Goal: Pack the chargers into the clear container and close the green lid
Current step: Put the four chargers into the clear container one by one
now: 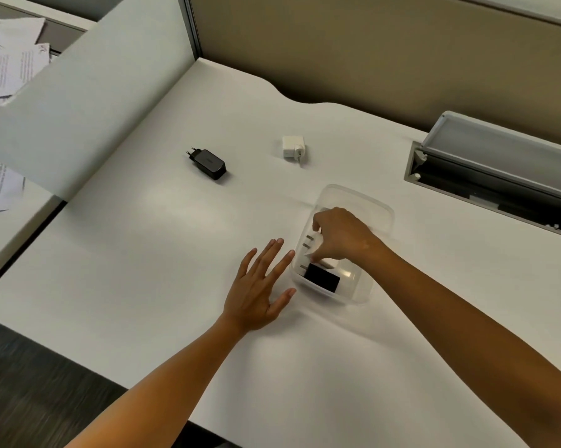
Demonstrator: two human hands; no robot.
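On the white desk (175, 253) stands the clear container (369, 205), open-topped, with a black charger (322, 280) lying at its near end. The right hand (340, 234) reaches inside, fingers pinched around a white charger (314, 245). The left hand (256, 289) lies spread, fingers wide, against the container's left wall. Farther back, well apart, rest a black plug charger (208, 163) and a white square charger (292, 147).

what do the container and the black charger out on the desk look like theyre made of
The container: clear plastic, probably glossy; the desk and contents show through its walls, with a soft highlight inside. The black charger: likely hard moulded plastic, satin finish, with a faint sheen on top. Its two prongs could be metal; too small to tell.
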